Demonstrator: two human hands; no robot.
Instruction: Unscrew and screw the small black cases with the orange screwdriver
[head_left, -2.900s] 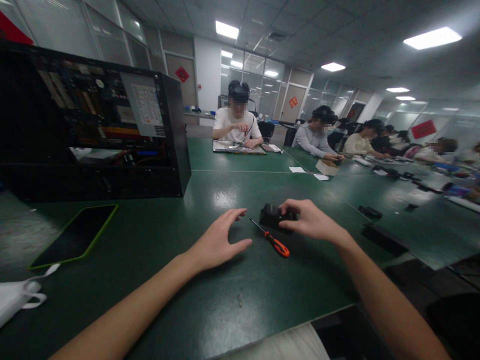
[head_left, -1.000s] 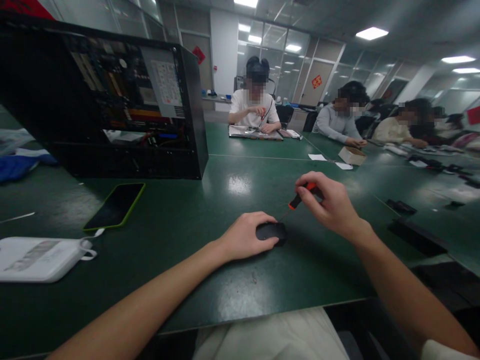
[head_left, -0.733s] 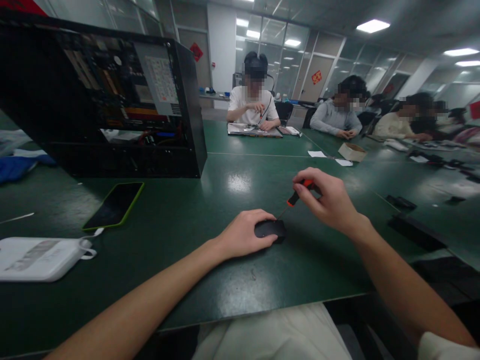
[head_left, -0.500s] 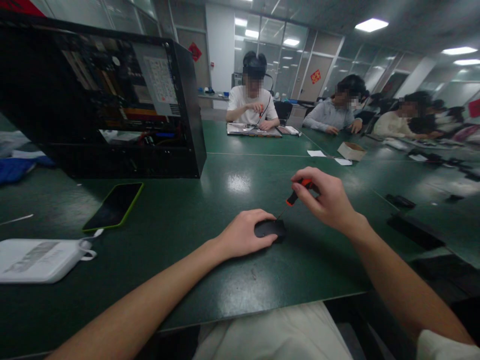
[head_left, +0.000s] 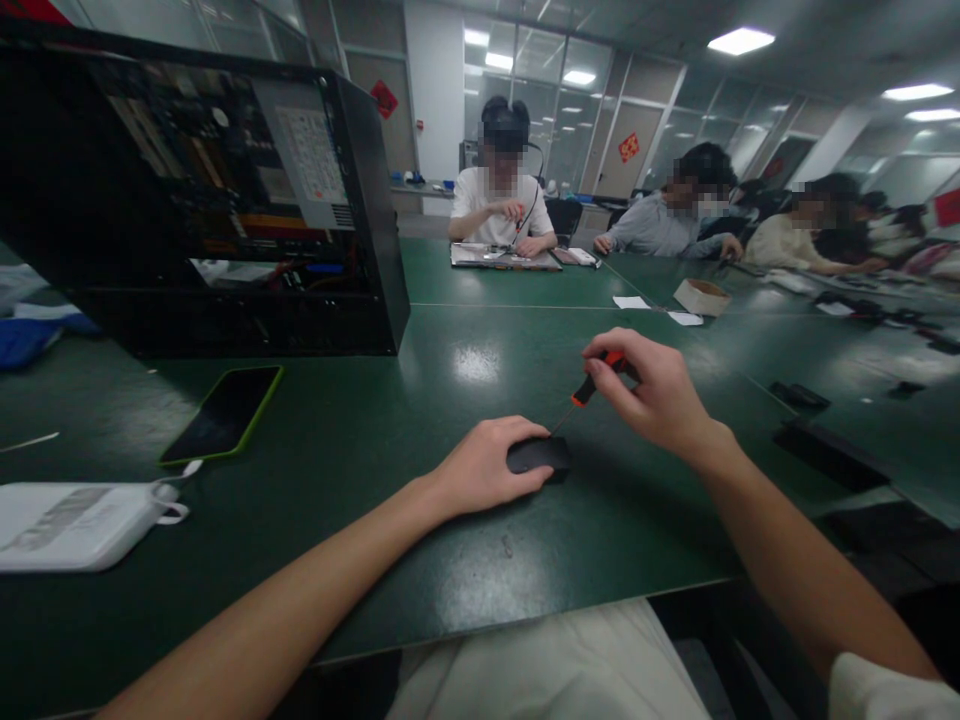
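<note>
My left hand [head_left: 491, 465] is closed around a small black boxy object [head_left: 538, 456], with fingers along its far side and the thumb on its near side. The object rests on the green table; its exact kind cannot be made out. Above and to the right, my right hand [head_left: 656, 388] grips a screwdriver [head_left: 587, 388] with a black and orange-red handle. The thin shaft slants down to the left. Its tip is at the far edge of the black object, close to my left fingertips; whether it is inside a gap is too small to tell.
An open black computer case [head_left: 300, 240] stands at the left. In front of it lie a green-edged phone [head_left: 221, 415] and a white power bank [head_left: 82, 527] with a short cable. Black parts [head_left: 829, 453] lie at the right. A small cardboard box [head_left: 702, 297] and several people are farther back.
My right hand and the screwdriver have barely shifted. The black object stays under my left hand. The view has moved slightly, and a person at the back right has changed arm position.
</note>
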